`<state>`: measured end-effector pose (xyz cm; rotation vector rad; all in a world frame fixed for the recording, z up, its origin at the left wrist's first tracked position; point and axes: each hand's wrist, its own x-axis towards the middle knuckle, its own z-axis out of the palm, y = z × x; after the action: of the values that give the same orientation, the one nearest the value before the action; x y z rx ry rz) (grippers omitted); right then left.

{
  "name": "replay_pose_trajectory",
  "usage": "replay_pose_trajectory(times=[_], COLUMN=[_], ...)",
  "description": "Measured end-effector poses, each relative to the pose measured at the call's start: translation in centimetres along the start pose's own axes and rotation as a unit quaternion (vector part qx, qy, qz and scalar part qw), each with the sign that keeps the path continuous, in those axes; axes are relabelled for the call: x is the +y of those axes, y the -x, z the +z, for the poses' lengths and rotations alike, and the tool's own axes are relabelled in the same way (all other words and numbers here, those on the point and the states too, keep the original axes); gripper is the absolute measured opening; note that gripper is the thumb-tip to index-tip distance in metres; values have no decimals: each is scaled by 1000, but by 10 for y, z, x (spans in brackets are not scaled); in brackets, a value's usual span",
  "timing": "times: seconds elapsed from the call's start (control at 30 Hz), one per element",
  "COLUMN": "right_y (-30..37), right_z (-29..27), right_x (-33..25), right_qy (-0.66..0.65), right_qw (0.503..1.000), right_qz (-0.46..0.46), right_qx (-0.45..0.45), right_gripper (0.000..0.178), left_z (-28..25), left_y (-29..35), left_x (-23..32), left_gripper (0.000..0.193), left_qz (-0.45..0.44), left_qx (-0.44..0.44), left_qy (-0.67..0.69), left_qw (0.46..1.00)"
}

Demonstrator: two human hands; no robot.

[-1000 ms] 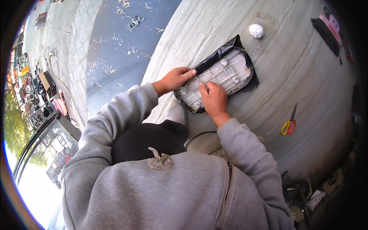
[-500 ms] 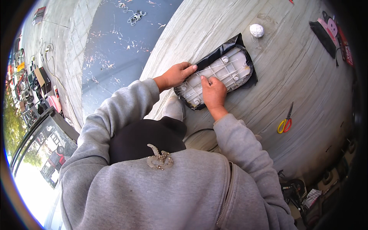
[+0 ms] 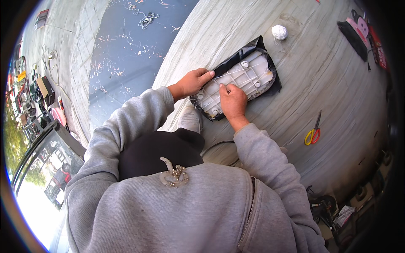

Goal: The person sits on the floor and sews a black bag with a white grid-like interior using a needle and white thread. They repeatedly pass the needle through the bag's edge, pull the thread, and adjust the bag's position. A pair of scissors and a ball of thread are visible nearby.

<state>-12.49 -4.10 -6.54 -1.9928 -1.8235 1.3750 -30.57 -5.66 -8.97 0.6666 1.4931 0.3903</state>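
Observation:
An oblong padded panel (image 3: 257,65), like a seat pad turned over, lies on the floor with its pale ribbed plastic underside up. Black sheet material (image 3: 240,54) wraps over its rim, and white string (image 3: 228,76) criss-crosses the ribs. At the panel's upper left edge, my left hand (image 3: 195,82) grips the folded black cover, thumb on top. My right hand (image 3: 234,101) is closed over the lower middle of the underside, thumb pressed on the fingers. It seems to pinch the white string, though the fingers mostly hide it.
Beyond the panel sits a ball of white string (image 3: 279,32). Scissors (image 3: 312,134) with yellow and red handles lie at the right. A grey-blue mat (image 3: 126,55) with scraps and a string tangle (image 3: 147,20) spreads at the far left. A black-bristled brush (image 3: 353,40) is at the far right.
The whole view has shifted slightly. Both hands keep their places on the panel, and the right hand's closed grip looks nearly the same.

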Motion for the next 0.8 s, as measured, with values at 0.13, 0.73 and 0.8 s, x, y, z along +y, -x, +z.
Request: replay_pose_trajectory(times=[0.13, 0.73, 0.8], right_y=[0, -1, -2], right_z=[0, 3, 1], right_x=[0, 5, 8], right_qy=[18, 33, 12], right_qw=[1000, 999, 1000], right_qz=[-7, -20, -20], right_qx=[7, 15, 0], right_gripper=[39, 38, 36], left_z=[-5, 7, 6], left_y=[2, 19, 15], left_x=[10, 17, 15], left_gripper=[43, 18, 19], left_qz=[12, 384, 391], left_qx=[24, 136, 121], left_qy=[-92, -422, -443], left_qw=[995, 810, 797])
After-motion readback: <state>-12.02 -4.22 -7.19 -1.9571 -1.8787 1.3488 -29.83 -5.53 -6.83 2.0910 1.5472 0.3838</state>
